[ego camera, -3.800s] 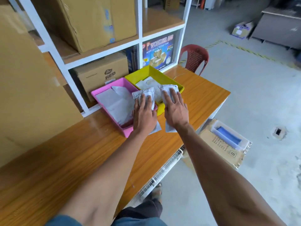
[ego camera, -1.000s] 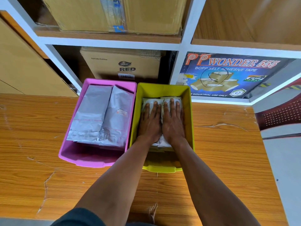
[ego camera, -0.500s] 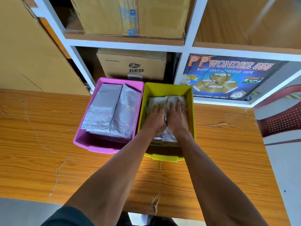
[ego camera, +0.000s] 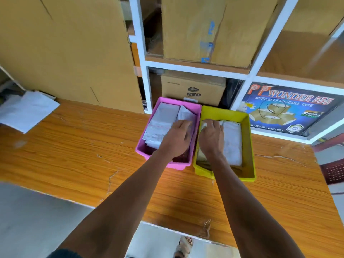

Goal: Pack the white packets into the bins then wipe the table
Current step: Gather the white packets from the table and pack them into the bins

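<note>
- Two bins sit side by side on the wooden table (ego camera: 74,146), touching, backed against a white shelf (ego camera: 143,71) holding cardboard boxes.
- Far left: loose white sheet (ego camera: 28,110) at the table's back edge, well apart from the bins.
- Pink bin (ego camera: 147,149): white packets (ego camera: 163,118) lying flat inside, overlapping.
- Left hand (ego camera: 176,138) reaches into the pink bin, fingers down on the packets' right side; can't tell if it's grasping or just pressing.
- Yellow bin (ego camera: 249,146): white packet (ego camera: 231,142) flat on its right half.
- Right hand (ego camera: 211,138) in the yellow bin's left half, fingers curled over a packet edge near the back wall, grasping it.
- Blue tape box (ego camera: 290,108) on the shelf behind the yellow bin.
</note>
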### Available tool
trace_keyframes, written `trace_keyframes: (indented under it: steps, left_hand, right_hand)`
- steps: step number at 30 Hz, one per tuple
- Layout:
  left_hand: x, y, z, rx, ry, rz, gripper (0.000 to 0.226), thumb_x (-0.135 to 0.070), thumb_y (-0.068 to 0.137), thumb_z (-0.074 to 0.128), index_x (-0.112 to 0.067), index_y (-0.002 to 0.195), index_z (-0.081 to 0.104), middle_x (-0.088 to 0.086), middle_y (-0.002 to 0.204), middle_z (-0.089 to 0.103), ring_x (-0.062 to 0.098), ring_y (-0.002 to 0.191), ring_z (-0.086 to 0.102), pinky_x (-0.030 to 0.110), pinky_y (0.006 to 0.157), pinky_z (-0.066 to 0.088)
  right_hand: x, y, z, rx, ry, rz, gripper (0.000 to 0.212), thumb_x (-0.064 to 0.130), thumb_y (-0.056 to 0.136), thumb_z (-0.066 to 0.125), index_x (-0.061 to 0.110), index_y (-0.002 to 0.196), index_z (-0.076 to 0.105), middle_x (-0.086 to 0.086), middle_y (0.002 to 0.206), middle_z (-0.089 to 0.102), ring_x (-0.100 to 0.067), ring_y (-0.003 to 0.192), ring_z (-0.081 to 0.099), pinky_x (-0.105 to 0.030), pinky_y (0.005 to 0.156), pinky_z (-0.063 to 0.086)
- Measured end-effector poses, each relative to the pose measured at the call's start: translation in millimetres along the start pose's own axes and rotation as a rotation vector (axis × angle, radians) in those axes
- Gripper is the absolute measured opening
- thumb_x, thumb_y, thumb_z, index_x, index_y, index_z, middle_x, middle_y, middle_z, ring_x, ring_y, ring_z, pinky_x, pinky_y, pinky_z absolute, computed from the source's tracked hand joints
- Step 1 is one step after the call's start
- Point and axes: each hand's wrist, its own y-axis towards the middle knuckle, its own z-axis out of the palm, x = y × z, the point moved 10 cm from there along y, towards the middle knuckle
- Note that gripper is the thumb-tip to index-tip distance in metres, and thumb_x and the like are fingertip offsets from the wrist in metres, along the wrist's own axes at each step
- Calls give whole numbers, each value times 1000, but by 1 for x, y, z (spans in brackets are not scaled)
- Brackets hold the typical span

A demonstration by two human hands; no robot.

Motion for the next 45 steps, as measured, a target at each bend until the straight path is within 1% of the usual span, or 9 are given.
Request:
trace_keyframes:
  steps: [3, 7, 10, 13, 17, 23, 29, 40, 45]
  left_hand:
    - [49, -38, -45, -63, 30, -51, 52, -7, 98, 58, -10, 150, 52, 14, 146, 54, 32, 135, 46, 46, 110, 47]
    - [123, -101, -107, -108, 57, -150, 51, -8, 100, 55, -15, 150, 50, 10, 149, 51, 31, 140, 43, 47, 102, 53]
    - [181, -152, -146, -115, 80, -222, 50, -11, 101, 52, -11, 151, 50, 11, 150, 50, 35, 141, 42, 53, 102, 52]
    - [240, -212, -187, -144, 94, -347, 55, -25, 97, 43, -14, 151, 49, 9, 148, 50, 34, 138, 44, 52, 102, 52]
    - [304, -283, -223, -159, 84, -445, 54, -24, 97, 45, -7, 148, 54, 17, 143, 55, 39, 133, 50, 47, 108, 47]
    - [381, -353, -279, -226, 86, -587, 51, -13, 103, 55, -8, 154, 48, 17, 152, 49, 36, 141, 44, 47, 112, 47]
    - [445, -377, -325, -276, 91, -665, 50, -17, 104, 54, -11, 153, 48, 14, 150, 51, 34, 139, 46, 51, 106, 52]
    - [588, -363, -419, -255, 122, -795, 55, -25, 100, 47, -9, 153, 47, 18, 150, 50, 39, 136, 49, 52, 109, 47]
    - [639, -346, -452, -274, 127, -808, 50, -15, 102, 55, -12, 152, 49, 14, 150, 50, 36, 136, 47, 47, 108, 47]
  right_hand:
    - [66, -18, 21, -31, 44, -129, 41, 14, 86, 42, 4, 119, 65, -23, 113, 64, -48, 98, 60, -54, 84, 51]
    - [165, -62, 57, 5, 113, -245, 36, 5, 88, 53, 8, 122, 66, -17, 118, 65, -43, 103, 60, -51, 90, 52]
    - [236, -105, 87, 26, 143, -334, 39, 18, 91, 42, 12, 121, 66, -13, 115, 63, -39, 104, 58, -49, 93, 49]
    - [303, -150, 122, 53, 198, -425, 39, 20, 90, 43, 14, 118, 68, -11, 112, 63, -38, 103, 57, -49, 94, 49]
    - [369, -203, 173, 150, 208, -469, 34, 18, 88, 48, 15, 113, 71, -11, 107, 66, -39, 99, 59, -47, 86, 51]
    - [453, -249, 242, 360, 228, -526, 28, 4, 89, 65, 15, 114, 71, -11, 114, 67, -35, 102, 62, -50, 85, 55]
    - [520, -252, 299, 447, 230, -553, 26, 9, 95, 63, 15, 119, 70, -9, 123, 65, -31, 112, 57, -47, 89, 53]
    - [653, -214, 419, 481, 315, -526, 31, 8, 88, 62, 15, 117, 71, -9, 117, 66, -37, 105, 60, -47, 82, 54]
    - [698, -187, 457, 484, 308, -521, 29, 6, 88, 63, 14, 115, 70, -11, 115, 66, -38, 102, 60, -48, 83, 53]
